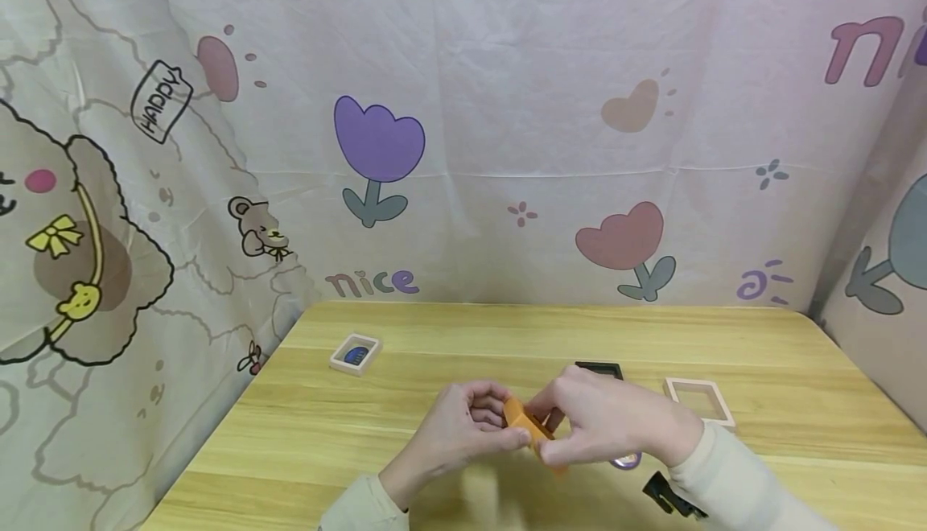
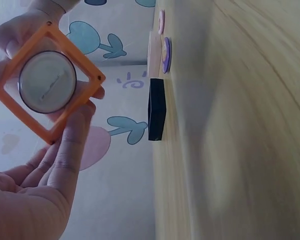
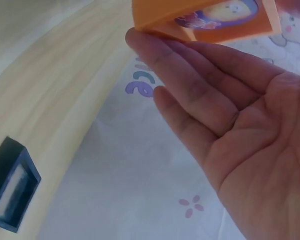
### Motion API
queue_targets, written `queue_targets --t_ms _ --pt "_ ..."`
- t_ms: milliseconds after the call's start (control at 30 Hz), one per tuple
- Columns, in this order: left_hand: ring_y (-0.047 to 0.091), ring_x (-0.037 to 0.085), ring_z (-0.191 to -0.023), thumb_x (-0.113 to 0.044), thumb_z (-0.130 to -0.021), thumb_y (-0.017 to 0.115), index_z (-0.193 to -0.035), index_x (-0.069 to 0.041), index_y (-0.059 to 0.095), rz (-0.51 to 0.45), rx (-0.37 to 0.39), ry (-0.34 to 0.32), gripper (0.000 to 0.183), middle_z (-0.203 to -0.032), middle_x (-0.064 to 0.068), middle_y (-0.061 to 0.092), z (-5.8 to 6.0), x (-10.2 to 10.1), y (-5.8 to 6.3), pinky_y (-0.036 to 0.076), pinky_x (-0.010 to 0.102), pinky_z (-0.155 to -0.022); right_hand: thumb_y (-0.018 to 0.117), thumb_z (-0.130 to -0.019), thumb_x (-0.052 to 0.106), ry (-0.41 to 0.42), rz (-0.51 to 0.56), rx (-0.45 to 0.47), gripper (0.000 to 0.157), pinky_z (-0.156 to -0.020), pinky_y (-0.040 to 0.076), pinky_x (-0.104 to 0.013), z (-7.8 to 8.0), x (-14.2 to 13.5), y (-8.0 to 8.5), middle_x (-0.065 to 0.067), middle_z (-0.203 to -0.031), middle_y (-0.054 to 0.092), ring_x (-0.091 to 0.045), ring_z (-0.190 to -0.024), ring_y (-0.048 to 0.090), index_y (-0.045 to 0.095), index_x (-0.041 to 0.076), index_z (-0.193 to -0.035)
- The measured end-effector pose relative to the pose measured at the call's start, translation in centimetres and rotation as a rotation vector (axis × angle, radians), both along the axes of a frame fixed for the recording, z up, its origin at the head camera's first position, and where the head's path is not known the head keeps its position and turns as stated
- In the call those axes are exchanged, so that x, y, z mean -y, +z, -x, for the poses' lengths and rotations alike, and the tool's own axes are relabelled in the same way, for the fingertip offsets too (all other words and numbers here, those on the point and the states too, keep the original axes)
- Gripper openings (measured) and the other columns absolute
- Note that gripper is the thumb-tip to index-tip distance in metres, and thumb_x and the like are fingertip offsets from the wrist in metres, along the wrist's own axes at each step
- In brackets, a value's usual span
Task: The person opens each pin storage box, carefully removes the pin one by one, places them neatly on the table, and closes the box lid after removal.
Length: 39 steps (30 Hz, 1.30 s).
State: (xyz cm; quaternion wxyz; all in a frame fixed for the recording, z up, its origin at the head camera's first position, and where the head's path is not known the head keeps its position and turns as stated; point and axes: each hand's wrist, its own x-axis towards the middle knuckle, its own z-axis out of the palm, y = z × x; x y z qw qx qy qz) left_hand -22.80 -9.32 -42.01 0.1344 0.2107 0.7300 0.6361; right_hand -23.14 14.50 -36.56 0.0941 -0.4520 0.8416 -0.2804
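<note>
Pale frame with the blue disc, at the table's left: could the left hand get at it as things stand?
Probably not until it lets go: the left hand grips the orange frame. The way itself looks free, with bare tabletop between the hand and the pale frame.

Black clip [image 1: 672, 497] on wooden table [image 1: 290, 450], printed cloth [image 1: 492, 80] behind.

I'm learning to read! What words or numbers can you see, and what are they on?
"HAPPY": bubble on the side cloth.
"nice": low on the back cloth.
"n", rest unclear: back cloth, top right.
Too small or blurred: blue badge, loose purple badge, badge in orange frame.
</note>
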Motion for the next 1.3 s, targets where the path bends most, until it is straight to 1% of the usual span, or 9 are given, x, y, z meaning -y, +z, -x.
queue_targets --t_ms 167,267,333,400,633,867,1067,1167,1300 --pt "0.072 0.011 -0.081 -0.014 -0.087 0.089 -0.111 0.005 0.07 0.026 0.016 0.038 0.036 -0.092 0.002 0.075 0.0 0.2 0.3 0.063 0.018 -0.073 0.062 -0.091 0.019 -0.016 -0.052 -0.069 0.012 -0.055 0.047 -0.011 -0.5 0.5 0.0 0.026 -0.071 0.06 0.012 -0.07 0.06 0.065 0.03 -0.096" --pt "0.071 0.01 -0.08 -0.017 -0.089 0.088 -0.112 0.004 0.071 0.043 0.008 0.046 0.036 -0.092 0.003 0.075 0.1 0.4 0.2 0.062 0.018 -0.072 0.06 -0.094 0.021 -0.053 -0.076 -0.079 0.038 -0.047 0.036 -0.013 -0.9 0.8 -0.2 0.024 -0.063 0.046 0.014 -0.054 0.041 0.067 0.025 -0.131" --pt "0.072 0.01 -0.081 -0.02 -0.09 0.088 -0.114 0.004 0.072 0.053 -0.001 0.046 0.038 -0.093 0.004 0.075 0.2 0.6 0.2 0.062 0.018 -0.072 0.059 -0.096 0.02 -0.066 -0.082 -0.102 0.057 -0.045 0.029 -0.014 -1.1 1.1 -0.4 0.023 -0.06 0.037 0.012 -0.048 0.028 0.054 0.023 -0.152" --pt "0.072 0.01 -0.082 -0.021 -0.09 0.087 -0.116 0.004 0.072 0.06 -0.009 0.048 0.039 -0.094 0.005 0.076 0.4 0.7 0.1 0.062 0.018 -0.073 0.058 -0.097 0.019 -0.064 -0.081 -0.125 0.067 -0.046 0.03 -0.013 -1.3 1.4 -0.6 0.023 -0.061 0.036 0.012 -0.048 0.028 0.043 0.019 -0.162" --pt "0.072 0.012 -0.083 -0.02 -0.089 0.087 -0.115 0.003 0.073 0.061 0.002 0.068 0.037 -0.094 0.003 0.077 0.6 0.9 0.1 0.062 0.018 -0.073 0.057 -0.094 0.015 -0.057 -0.075 -0.247 0.067 -0.054 0.036 -0.013 -1.6 2.2 -1.1 0.019 -0.068 0.041 0.005 -0.056 0.037 0.04 0.011 -0.159" --pt "0.071 0.01 -0.08 -0.02 -0.088 0.087 -0.112 0.002 0.074 0.068 0.009 0.077 0.035 -0.09 0.0 0.076 0.7 1.0 0.1 0.06 0.018 -0.071 0.058 -0.092 0.013 -0.062 -0.075 -0.287 0.07 -0.059 0.04 -0.014 -1.7 2.2 -1.4 0.018 -0.073 0.047 0.003 -0.06 0.042 0.038 0.013 -0.159" --pt "0.072 0.011 -0.081 -0.016 -0.088 0.088 -0.114 0.005 0.071 0.055 0.029 0.064 0.038 -0.092 0.001 0.076 0.6 1.0 0.4 0.061 0.018 -0.073 0.054 -0.1 0.01 -0.059 -0.041 -0.191 0.059 -0.054 0.041 -0.012 -1.3 1.5 -1.4 0.021 -0.07 0.049 0.008 -0.055 0.041 0.037 0.011 -0.156" --pt "0.073 0.012 -0.083 -0.018 -0.088 0.088 -0.117 0.006 0.07 0.048 0.024 0.052 0.041 -0.095 0.002 0.076 0.8 1.1 0.6 0.062 0.019 -0.074 0.052 -0.102 0.007 -0.023 0.01 -0.17 0.064 -0.055 0.041 -0.009 -1.1 1.1 -1.3 0.024 -0.07 0.05 0.011 -0.054 0.04 0.03 0.01 -0.162" --pt "0.075 0.012 -0.088 -0.018 -0.089 0.086 -0.124 0.008 0.067 0.006 0.02 0.043 0.048 -0.101 0.004 0.077 1.1 1.4 0.8 0.063 0.02 -0.078 0.052 -0.104 0.01 -0.062 0.017 -0.147 0.071 -0.058 0.045 -0.013 -0.8 0.7 -0.9 0.023 -0.078 0.057 0.009 -0.058 0.044 0.023 0.018 -0.168"
